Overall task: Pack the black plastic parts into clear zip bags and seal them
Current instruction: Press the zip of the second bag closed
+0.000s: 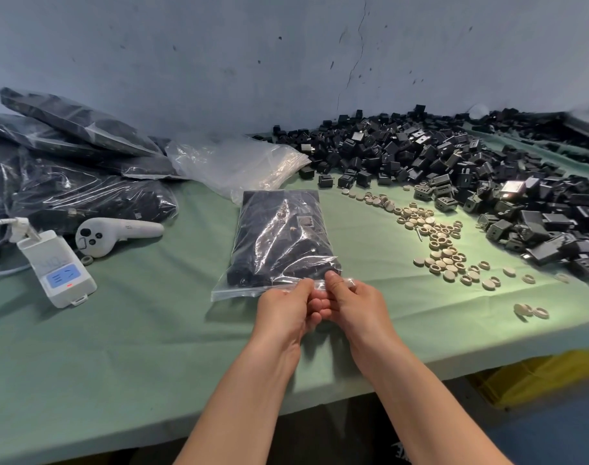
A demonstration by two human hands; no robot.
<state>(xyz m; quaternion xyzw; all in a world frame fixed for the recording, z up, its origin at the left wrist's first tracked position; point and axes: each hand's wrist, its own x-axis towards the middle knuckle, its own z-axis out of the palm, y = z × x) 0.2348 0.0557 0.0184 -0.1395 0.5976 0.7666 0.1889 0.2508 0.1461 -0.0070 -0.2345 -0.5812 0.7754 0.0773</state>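
A clear zip bag (281, 236) filled with black plastic parts lies flat on the green table (125, 347), its zip edge toward me. My left hand (288, 308) and my right hand (356, 305) both pinch that zip strip side by side near its right end. A large heap of loose black plastic parts (454, 162) covers the table's far right. Several filled bags (75, 162) are stacked at the far left.
A pile of empty clear bags (232, 162) lies behind the filled bag. Several beige round caps (437, 243) are scattered to the right. A white handheld controller (115, 234) and a white device with a lit screen (60, 266) sit at the left. A yellow crate (534, 380) stands below the table edge.
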